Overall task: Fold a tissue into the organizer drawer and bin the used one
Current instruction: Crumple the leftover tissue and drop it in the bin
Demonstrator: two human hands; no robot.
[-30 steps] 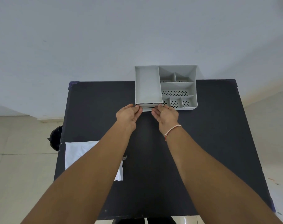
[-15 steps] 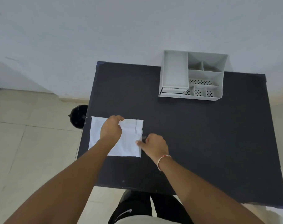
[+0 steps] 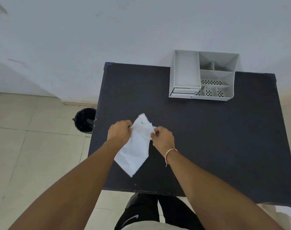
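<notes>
Nearest the camera, dark trousers and two bare forearms are seen; a thin string bracelet (image 3: 170, 152) is worn on the right wrist. Above the front-left part of the black table (image 3: 207, 138) a white tissue (image 3: 136, 146) is held up between both hands. The left hand (image 3: 119, 132) is curled closed, with the tissue's upper left edge pinched in its fingers. The right hand (image 3: 163, 138) is likewise closed, thumb against forefinger, on the crumpled upper right edge. The sheet is gathered and creased at the top and hangs slack to a lower corner; whether that corner touches the table cannot be told.

The tissue is judged very light, limp and easily torn. No shape is kept unless it is laid flat. Hold is best taken at two corners or along one edge with fingertips only, and tension should be kept low, since a hard pull could rip it.

Farther off, on the floor just beside the table's left edge, a black bin (image 3: 85, 120) stands open. At the far right of the table, against the wall, a grey desk organizer (image 3: 203, 75) is set, with a long tray compartment, smaller perforated cells and a drawer (image 3: 183, 90) in its front left corner. The drawer looks slightly pulled out. No tissue is seen in it, so folding is judged barely begun.
</notes>
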